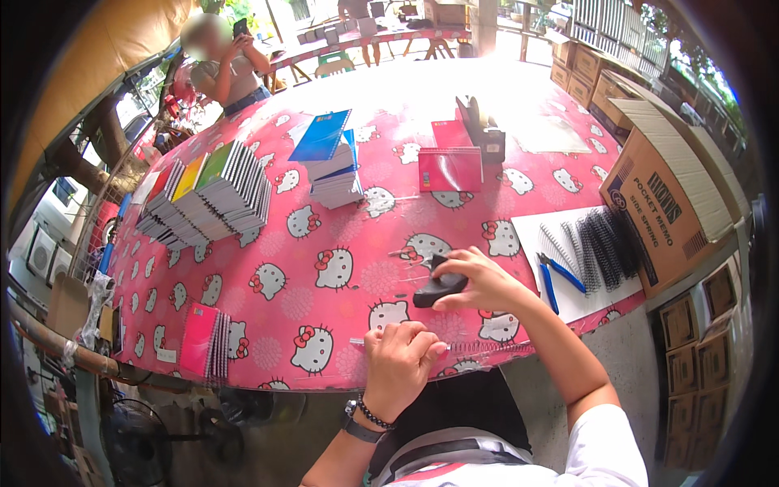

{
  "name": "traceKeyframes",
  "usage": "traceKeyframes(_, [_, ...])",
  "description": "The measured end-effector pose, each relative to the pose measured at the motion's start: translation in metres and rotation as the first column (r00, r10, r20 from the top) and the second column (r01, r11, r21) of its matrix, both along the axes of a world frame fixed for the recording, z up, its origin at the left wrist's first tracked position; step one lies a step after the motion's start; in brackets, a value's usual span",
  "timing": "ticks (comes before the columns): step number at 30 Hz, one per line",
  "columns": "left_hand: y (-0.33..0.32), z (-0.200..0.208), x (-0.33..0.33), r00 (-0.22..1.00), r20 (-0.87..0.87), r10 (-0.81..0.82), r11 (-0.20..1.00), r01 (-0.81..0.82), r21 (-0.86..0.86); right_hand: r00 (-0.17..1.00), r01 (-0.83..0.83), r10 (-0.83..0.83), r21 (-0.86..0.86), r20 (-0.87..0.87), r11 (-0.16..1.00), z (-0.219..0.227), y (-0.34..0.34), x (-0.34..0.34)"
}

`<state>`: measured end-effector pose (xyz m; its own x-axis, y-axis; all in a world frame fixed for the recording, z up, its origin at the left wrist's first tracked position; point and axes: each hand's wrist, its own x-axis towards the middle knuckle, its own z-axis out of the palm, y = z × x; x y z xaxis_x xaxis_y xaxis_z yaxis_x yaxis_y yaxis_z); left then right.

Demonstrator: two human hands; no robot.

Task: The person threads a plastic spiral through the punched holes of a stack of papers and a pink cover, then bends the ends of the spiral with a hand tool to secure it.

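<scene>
My left hand (pixel 398 365) is closed at the table's near edge, its fingers curled down over a thin spiral binding coil (pixel 491 347). The coil runs out to the right along the edge, and a short end shows left of the hand. In my right hand (pixel 479 284), just above and to the right, is a black, chunky, curved tool (pixel 438 290) whose exact kind I cannot make out. To the right, several black binding coils (pixel 604 247) and blue-handled pliers (pixel 558 280) lie on a white sheet (pixel 527 231).
Stacked spiral notebooks (pixel 207 195) stand at left, blue notebooks (pixel 329 154) further back. Pink notebooks (pixel 450 169) sit beside a tape dispenser (pixel 491 142); more pink ones (pixel 203 341) lie near left. An open cardboard box (pixel 661 203) is at right. A person (pixel 231 69) stands back left.
</scene>
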<state>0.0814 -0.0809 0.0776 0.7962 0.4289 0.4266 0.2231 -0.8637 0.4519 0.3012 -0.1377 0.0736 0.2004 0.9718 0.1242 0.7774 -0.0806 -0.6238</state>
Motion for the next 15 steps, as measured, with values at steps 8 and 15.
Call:
traceKeyframes(8, [0.023,-0.009,-0.026,0.999,0.037,0.016,0.999,-0.017,0.029,0.802,-0.273,0.266,0.068,-0.535,0.96,0.001,-0.051,-0.023])
traceKeyframes(15, [0.023,-0.007,-0.024,0.999,0.045,0.014,1.0,-0.015,0.022,0.723,-0.263,0.275,0.115,-0.634,0.958,0.008,-0.044,-0.025])
